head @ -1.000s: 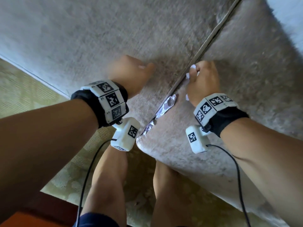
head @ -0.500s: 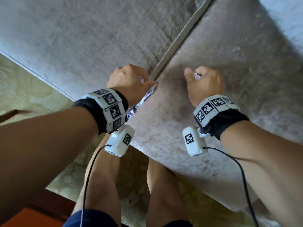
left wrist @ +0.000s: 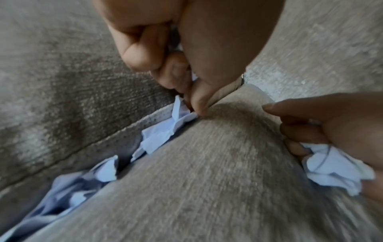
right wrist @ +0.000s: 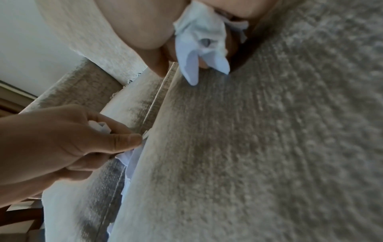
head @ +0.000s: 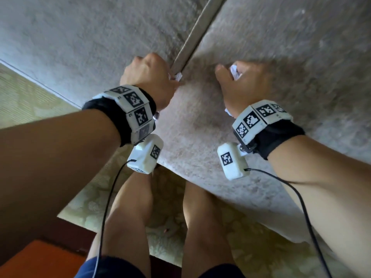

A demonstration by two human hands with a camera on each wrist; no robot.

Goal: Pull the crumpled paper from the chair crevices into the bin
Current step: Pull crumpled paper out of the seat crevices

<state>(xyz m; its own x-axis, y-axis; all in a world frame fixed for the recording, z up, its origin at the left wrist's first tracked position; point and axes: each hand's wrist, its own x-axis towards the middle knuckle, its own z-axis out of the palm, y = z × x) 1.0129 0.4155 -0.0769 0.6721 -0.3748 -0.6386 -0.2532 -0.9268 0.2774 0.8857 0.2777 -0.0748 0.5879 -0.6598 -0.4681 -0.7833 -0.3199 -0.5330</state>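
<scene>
Paper [left wrist: 163,134] lies wedged along the crevice between the chair's seat cushion [head: 200,121] and the side panel [head: 90,37], white crumpled pieces poking out in a row down toward the front edge. The left hand [head: 149,77] sits at the crevice with its grip closed on the top end of that paper: in the left wrist view the thumb and curled fingers [left wrist: 143,54] pinch the sheet right where it comes out of the gap, and another scrap shows inside the fist in the right wrist view. The right hand [head: 243,85] is apart from the crevice, over the seat cushion, its grip clamped on a wad [right wrist: 201,37] of white crumpled paper; bits of it stick out above the knuckles and below the palm. The forefinger of that hand points out straight while the other fingers curl round the wad. Both wrists wear black bands with white marker blocks, and a cabled camera unit hangs under each. Below the seat's front edge the person's bare legs stand on a pale patterned rug [head: 24,93]. No bin shows in any view.
</scene>
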